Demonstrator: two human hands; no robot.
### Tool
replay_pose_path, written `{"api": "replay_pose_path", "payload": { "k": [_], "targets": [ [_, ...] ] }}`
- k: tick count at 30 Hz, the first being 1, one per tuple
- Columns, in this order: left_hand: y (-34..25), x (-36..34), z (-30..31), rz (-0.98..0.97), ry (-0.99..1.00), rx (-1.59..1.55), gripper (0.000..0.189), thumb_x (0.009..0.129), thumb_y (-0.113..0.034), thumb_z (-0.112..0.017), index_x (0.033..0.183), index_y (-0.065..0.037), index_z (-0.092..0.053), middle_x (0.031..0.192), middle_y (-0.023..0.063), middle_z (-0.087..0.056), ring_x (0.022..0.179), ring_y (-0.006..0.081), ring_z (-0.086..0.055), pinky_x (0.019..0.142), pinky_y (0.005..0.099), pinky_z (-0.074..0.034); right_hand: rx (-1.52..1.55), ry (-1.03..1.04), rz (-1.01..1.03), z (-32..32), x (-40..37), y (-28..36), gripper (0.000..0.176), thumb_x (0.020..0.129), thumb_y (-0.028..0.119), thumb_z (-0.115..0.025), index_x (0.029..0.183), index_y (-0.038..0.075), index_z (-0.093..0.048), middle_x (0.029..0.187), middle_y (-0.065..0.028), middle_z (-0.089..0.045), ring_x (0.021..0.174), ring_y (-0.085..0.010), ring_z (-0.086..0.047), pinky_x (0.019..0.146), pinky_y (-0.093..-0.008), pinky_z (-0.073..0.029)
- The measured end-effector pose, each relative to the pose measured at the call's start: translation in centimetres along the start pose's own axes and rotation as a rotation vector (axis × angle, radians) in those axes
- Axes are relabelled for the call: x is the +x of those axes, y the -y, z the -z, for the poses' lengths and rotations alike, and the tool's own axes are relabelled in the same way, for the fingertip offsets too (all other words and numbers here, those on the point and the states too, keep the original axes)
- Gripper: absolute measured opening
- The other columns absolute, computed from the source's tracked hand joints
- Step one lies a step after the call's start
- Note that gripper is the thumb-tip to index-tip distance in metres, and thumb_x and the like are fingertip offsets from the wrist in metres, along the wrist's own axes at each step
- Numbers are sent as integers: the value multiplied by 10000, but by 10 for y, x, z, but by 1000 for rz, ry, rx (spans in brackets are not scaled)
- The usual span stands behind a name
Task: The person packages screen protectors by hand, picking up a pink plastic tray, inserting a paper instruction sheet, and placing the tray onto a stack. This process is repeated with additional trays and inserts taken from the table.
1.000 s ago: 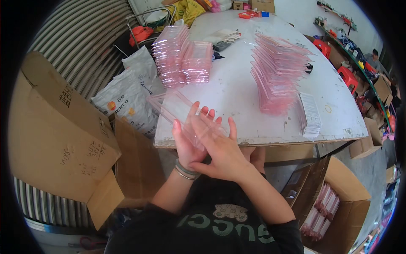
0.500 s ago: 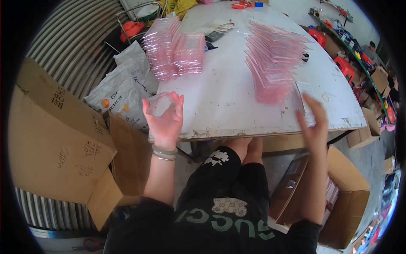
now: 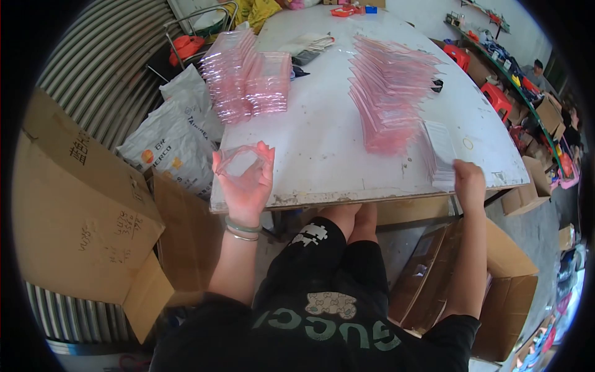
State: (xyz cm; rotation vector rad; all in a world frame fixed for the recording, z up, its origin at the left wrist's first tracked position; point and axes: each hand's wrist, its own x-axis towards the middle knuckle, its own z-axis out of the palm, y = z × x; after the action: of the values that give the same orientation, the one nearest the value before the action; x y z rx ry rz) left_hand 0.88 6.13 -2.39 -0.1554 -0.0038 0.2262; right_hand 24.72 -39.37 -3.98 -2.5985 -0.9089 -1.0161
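A clear, pink-tinted plastic bag (image 3: 243, 166) rests in my left hand (image 3: 243, 195), its mouth spread apart between the curled thumb and fingers. My right hand (image 3: 470, 183) is at the table's right front edge, fingers closed at the side of a stack of white paper sheets (image 3: 441, 155). Whether a single sheet is lifted there is hard to see. Just left of the sheets lies a fanned pile of pink clear plastic bags (image 3: 390, 93). Across the table, on the left, stand two neat stacks of pink-edged clear plastic packs (image 3: 268, 87).
The white table (image 3: 322, 161) has a chipped front edge. An opened cardboard box (image 3: 87, 192) and white sacks (image 3: 170, 139) stand at left. Another open box (image 3: 502, 310) sits low at right. A rubber band (image 3: 468, 144) lies near the sheets. One person (image 3: 534, 74) is far right.
My right hand has come down from above the table to the side of the white sheets, its fingers closing. My left hand still holds the bag, slightly lower in view.
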Motion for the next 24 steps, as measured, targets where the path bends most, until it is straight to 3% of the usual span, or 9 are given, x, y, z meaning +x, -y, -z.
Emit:
{"api": "replay_pose_path", "payload": {
  "k": [4,5,7,9,10,13,14,19,24],
  "targets": [
    [1,-2,6,-25,-48,-11,1018,755,-492,-831,1410,62,-283,1275,234,-516,1245,372,-512,1104,512,-442,35,-531,-272,74,4,15,256,850,-80,-657,1062,37,-740,999,-120,-745,855,-240,-714,712,-336,-561],
    [2,-4,6,-26,-66,-14,1014,756,-493,-829,1411,59,-286,1277,235,-515,1247,373,-510,1102,512,-443,-28,-533,-332,94,6,36,263,847,-102,-659,1074,5,-738,989,-140,-743,862,-239,-717,715,-317,-568],
    [6,-3,6,-13,-65,-12,999,772,-518,-803,1415,46,-288,1280,237,-511,1257,374,-505,1111,514,-432,541,-780,-289,121,7,95,198,858,-82,-652,1049,-81,-706,987,-203,-731,847,-286,-713,704,-344,-579],
    [14,-2,6,8,-44,9,973,786,-544,-783,1397,42,-304,1277,228,-492,1231,365,-519,1113,497,-434,853,-724,-185,125,-6,117,175,889,-41,-626,1032,-131,-672,999,-238,-716,854,-314,-719,672,-366,-589],
    [22,-3,4,20,-24,30,956,791,-557,-775,1377,44,-318,1273,218,-475,1199,356,-534,1111,478,-441,1062,-620,37,130,4,152,173,878,-25,-621,1021,-110,-672,993,-221,-717,846,-301,-721,654,-358,-584],
    [58,-11,-5,-154,-60,389,829,834,-639,-681,1303,-2,-432,1203,175,-534,1154,332,-570,1110,511,-420,834,-368,543,122,35,233,230,755,33,-671,968,-55,-663,940,-180,-705,798,-281,-713,608,-331,-562],
    [56,-11,-7,-122,-49,397,776,863,-715,-568,1249,-45,-496,1158,154,-593,1146,317,-588,1113,556,-387,790,-373,568,114,38,237,261,720,50,-676,961,-47,-662,928,-174,-701,785,-278,-709,599,-328,-556],
    [62,-22,-7,-129,17,494,816,861,-776,-487,1252,-60,-504,1185,174,-606,1163,309,-589,1106,573,-381,712,-353,647,105,40,244,369,617,107,-686,957,-32,-663,911,-160,-689,756,-252,-696,574,-309,-532],
    [64,-18,-8,-102,54,483,854,859,-798,-456,1252,-43,-528,1204,166,-609,1188,305,-580,1102,574,-383,668,-382,609,112,37,243,348,631,109,-680,947,-36,-664,923,-167,-685,734,-244,-686,563,-290,-517]
  ]
}}
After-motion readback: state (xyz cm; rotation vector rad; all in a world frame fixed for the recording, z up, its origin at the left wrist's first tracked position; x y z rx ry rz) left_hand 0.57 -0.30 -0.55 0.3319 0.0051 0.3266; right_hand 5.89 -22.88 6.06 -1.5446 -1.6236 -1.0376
